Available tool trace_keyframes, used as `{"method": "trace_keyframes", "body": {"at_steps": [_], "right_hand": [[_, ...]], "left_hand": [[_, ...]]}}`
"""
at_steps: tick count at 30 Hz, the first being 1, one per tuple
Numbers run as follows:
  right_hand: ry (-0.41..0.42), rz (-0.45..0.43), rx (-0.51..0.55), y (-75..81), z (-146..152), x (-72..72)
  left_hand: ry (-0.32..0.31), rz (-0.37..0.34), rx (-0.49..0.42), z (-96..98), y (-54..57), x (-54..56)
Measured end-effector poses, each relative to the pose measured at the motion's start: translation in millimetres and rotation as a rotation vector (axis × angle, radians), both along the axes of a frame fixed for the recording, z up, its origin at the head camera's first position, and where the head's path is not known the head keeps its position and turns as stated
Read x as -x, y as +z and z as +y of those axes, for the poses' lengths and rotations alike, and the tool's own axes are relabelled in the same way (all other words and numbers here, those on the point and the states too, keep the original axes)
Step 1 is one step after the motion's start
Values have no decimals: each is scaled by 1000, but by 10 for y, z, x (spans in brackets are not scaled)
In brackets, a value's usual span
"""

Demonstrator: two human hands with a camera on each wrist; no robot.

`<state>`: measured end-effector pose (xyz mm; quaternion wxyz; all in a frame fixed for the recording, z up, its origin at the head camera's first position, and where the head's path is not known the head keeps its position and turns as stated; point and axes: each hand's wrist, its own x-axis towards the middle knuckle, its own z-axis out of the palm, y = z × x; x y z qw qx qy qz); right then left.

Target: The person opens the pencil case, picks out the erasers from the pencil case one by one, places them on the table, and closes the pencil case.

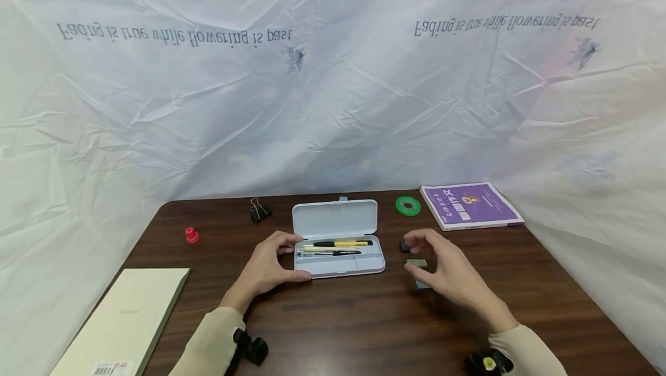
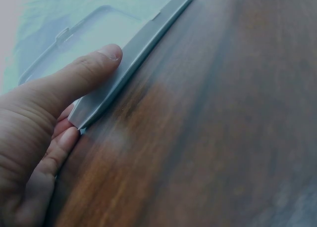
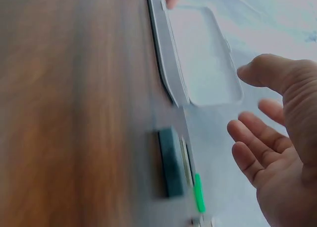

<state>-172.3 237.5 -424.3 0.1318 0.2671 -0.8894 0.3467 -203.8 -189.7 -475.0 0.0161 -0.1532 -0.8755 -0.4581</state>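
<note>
An open white pencil case (image 1: 338, 275) lies on the table, its lid tilted back. Inside are a yellow-and-black pen (image 1: 343, 243) and a clear pen with a black grip (image 1: 338, 253). My left hand (image 1: 267, 263) holds the case's left end, thumb (image 2: 91, 71) on the front corner and fingers at the side. To the right of the case, my right hand (image 1: 452, 269) hovers with thumb and fingers apart, holding nothing. Partly behind it are a small dark block (image 1: 404, 246) and a grey-green and blue block (image 1: 422, 285), which looks dark teal in the right wrist view.
A green tape roll (image 1: 408, 206) and a purple book (image 1: 470, 205) lie at the back right. Toward the back left are a black binder clip (image 1: 259, 212) and a red knob-shaped piece (image 1: 192, 235). A cream notebook (image 1: 125, 312) covers the front left. Printed sheeting (image 1: 333, 104) hangs behind.
</note>
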Motion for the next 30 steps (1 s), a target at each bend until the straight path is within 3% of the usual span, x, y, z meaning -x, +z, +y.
{"method": "trace_keyframes", "body": {"at_steps": [9, 15, 22, 30], "right_hand": [[72, -225, 116, -71, -305, 313], [127, -328, 121, -77, -500, 424], [168, -351, 98, -97, -565, 460], [138, -345, 93, -118, -576, 470]], "left_hand": [[1, 1, 2, 5, -8, -2], [2, 1, -7, 0, 3, 1], [10, -7, -83, 21, 27, -1], [4, 14, -58, 14, 28, 14]]}}
